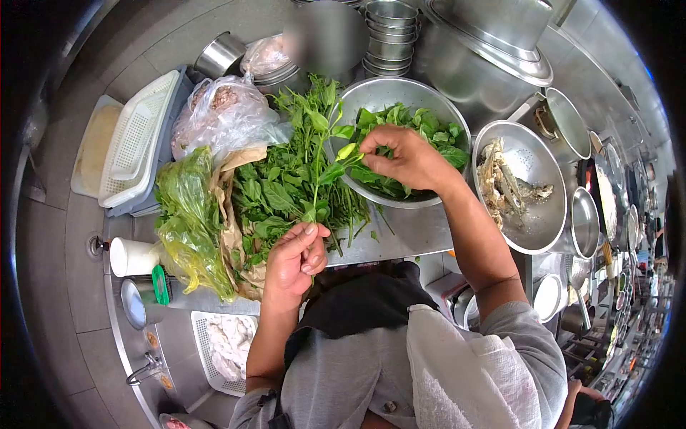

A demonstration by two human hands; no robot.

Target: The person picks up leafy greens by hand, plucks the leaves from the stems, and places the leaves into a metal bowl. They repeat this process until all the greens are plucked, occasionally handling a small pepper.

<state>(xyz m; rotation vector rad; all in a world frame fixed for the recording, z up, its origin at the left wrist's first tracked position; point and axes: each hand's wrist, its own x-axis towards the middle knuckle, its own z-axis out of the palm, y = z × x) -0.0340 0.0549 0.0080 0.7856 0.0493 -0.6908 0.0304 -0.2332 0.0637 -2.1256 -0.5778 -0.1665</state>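
My left hand (296, 257) is closed round the lower end of a long leafy green stem (316, 175), which stands upright from its fingers. With thumb and fingertips together, my right hand (406, 159) pinches a leafy side sprig (346, 159) near the stem's upper part; one pale yellow-green piece shows there. Behind my left hand lies a heap of leafy greens (275, 189), partly on brown paper (227, 207). Beneath my right hand is a steel bowl (459, 107) holding loose green leaves (407, 118).
Right of the bowl stands a steel colander (550, 214) with fish pieces (504, 182). Plastic bags (189, 222), white baskets (136, 143) and a white cup (134, 257) are at left. A large pot (464, 64) stands behind; a sink basket (204, 357) holds pale food.
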